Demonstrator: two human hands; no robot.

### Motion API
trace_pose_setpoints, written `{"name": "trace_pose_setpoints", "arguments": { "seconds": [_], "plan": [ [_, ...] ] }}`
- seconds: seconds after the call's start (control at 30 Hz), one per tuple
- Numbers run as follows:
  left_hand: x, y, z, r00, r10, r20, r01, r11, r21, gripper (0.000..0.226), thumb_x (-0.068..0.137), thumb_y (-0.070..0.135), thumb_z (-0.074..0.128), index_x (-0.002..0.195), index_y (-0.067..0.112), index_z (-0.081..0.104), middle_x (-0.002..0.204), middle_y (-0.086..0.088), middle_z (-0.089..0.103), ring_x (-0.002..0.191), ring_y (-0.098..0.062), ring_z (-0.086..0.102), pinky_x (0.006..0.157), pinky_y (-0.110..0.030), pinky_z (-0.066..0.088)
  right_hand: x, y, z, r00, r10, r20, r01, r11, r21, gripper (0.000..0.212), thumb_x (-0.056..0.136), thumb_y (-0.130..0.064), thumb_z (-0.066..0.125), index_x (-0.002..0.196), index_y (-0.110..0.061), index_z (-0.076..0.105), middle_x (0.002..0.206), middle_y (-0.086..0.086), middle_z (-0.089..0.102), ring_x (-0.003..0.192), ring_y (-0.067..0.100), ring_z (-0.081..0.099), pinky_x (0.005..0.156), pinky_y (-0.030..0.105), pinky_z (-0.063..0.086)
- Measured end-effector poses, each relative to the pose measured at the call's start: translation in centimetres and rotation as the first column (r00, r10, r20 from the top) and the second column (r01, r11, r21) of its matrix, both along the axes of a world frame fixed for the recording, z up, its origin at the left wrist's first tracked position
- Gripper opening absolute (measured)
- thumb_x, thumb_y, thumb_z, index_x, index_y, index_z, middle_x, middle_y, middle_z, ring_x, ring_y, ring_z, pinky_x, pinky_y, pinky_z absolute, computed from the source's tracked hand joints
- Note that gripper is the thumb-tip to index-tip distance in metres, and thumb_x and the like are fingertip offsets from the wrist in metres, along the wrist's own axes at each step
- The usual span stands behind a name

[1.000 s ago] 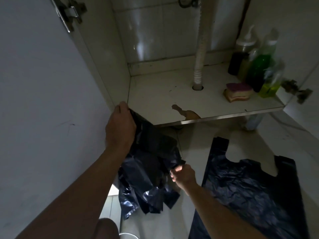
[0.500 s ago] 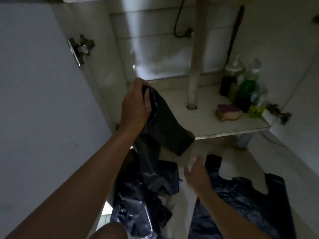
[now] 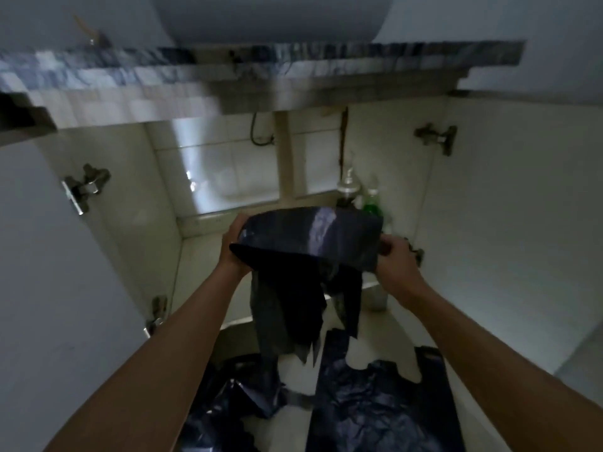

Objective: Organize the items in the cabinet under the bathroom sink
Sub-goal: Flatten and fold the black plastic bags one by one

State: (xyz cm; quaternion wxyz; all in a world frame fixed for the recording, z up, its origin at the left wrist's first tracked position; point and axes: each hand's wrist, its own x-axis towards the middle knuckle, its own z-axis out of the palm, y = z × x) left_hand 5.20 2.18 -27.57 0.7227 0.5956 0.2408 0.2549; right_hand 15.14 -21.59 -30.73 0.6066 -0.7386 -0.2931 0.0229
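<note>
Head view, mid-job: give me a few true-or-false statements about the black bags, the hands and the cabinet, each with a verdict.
1. The left hand and the right hand both hold the black bag. True.
2. The held bag rests on a shelf. False: it hangs in the air between the hands, in front of the open cabinet.
3. A second black bag lies spread on the floor. True.
4. The bottles stand at the cabinet's back left. False: the bottles stand at its back right.
</note>
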Motion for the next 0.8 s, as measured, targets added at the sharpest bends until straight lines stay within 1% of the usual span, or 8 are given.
{"name": "trace_pose_setpoints", "arguments": {
  "seconds": [0.07,0.17,0.33,0.4,0.5,0.63,0.73,0.8],
  "plan": [
    [0.6,-1.1,-0.4,0.992,-0.064,-0.106,0.074,0.992,0.102,0.016,0.105,0.015,0.039,0.104,0.008,0.054,0.102,-0.010,0.060,0.081,-0.021,0.058,0.053,-0.024,0.057,1.1,-1.8,3.1,0.997,0.009,-0.072,-0.010,1.000,-0.015,0.019,0.094,-0.020,0.065,0.086,-0.003,0.070,0.083,0.013,0.073,0.079,0.022,0.069,0.073,0.049,0.057],
    [1.1,-2.4,-0.5,0.934,-0.186,-0.304,0.308,0.851,0.426,0.046,0.093,0.020,0.063,0.132,0.019,0.040,0.123,-0.007,0.056,0.098,-0.019,0.059,0.074,-0.033,0.053,2.2,-2.9,5.9,0.984,0.000,-0.180,-0.026,0.989,-0.143,0.030,0.096,-0.033,0.059,0.108,-0.008,0.069,0.097,0.011,0.074,0.085,0.023,0.072,0.072,0.036,0.058],
    [1.8,-7.6,2.4,0.872,-0.475,-0.121,0.487,0.818,0.307,0.079,0.064,0.051,0.074,0.135,0.043,0.040,0.131,0.005,0.057,0.119,-0.015,0.057,0.097,-0.041,0.046,3.1,-4.8,8.4,0.996,-0.032,-0.081,0.004,0.945,-0.326,0.031,0.098,-0.041,0.052,0.104,-0.016,0.068,0.098,0.005,0.072,0.087,0.021,0.070,0.083,0.037,0.057],
    [2.2,-9.5,3.4,0.883,-0.454,-0.121,0.451,0.744,0.493,0.081,0.070,0.058,0.079,0.137,0.046,0.035,0.130,0.009,0.055,0.114,-0.006,0.057,0.091,-0.029,0.051,3.1,-5.2,8.9,1.000,-0.006,0.015,0.012,0.923,-0.385,0.027,0.098,-0.044,0.053,0.098,-0.022,0.068,0.092,0.002,0.071,0.085,0.019,0.069,0.075,0.033,0.056],
    [3.6,-11.4,4.0,0.956,-0.281,-0.084,0.243,0.598,0.764,0.092,0.075,0.036,0.083,0.144,0.039,0.023,0.111,0.013,0.060,0.099,-0.002,0.062,0.078,-0.018,0.052,2.9,-5.9,10.1,0.985,0.059,0.160,0.025,0.878,-0.478,0.022,0.094,-0.045,0.062,0.080,-0.028,0.064,0.076,-0.005,0.067,0.070,0.011,0.065,0.057,0.023,0.046],
    [5.2,-11.6,4.5,0.995,-0.101,0.009,0.057,0.630,0.775,0.040,0.081,0.004,0.067,0.113,0.026,0.056,0.084,0.010,0.062,0.087,-0.015,0.064,0.061,-0.006,0.044,3.3,-8.1,10.5,0.978,0.110,0.178,0.014,0.814,-0.581,0.028,0.078,-0.046,0.080,0.092,-0.023,0.072,0.083,-0.006,0.072,0.074,0.007,0.068,0.063,0.021,0.052],
    [5.8,-9.9,4.5,0.999,-0.022,-0.048,0.051,0.631,0.774,0.018,0.086,0.008,0.063,0.094,0.023,0.069,0.086,0.008,0.066,0.086,-0.011,0.062,0.057,-0.004,0.038,4.6,-10.2,9.9,0.975,0.119,0.189,0.067,0.653,-0.754,0.038,0.076,-0.043,0.081,0.104,-0.019,0.073,0.097,0.000,0.073,0.085,0.015,0.068,0.078,0.031,0.058],
    [6.1,-8.7,4.7,0.994,-0.013,-0.110,0.092,0.659,0.747,0.014,0.086,0.017,0.067,0.097,0.023,0.073,0.092,0.005,0.070,0.090,-0.012,0.065,0.068,-0.018,0.046,5.3,-11.5,9.7,0.967,0.091,0.236,0.140,0.587,-0.798,0.038,0.082,-0.041,0.077,0.112,-0.017,0.072,0.099,0.002,0.072,0.087,0.017,0.066,0.078,0.031,0.057]
  ]
}}
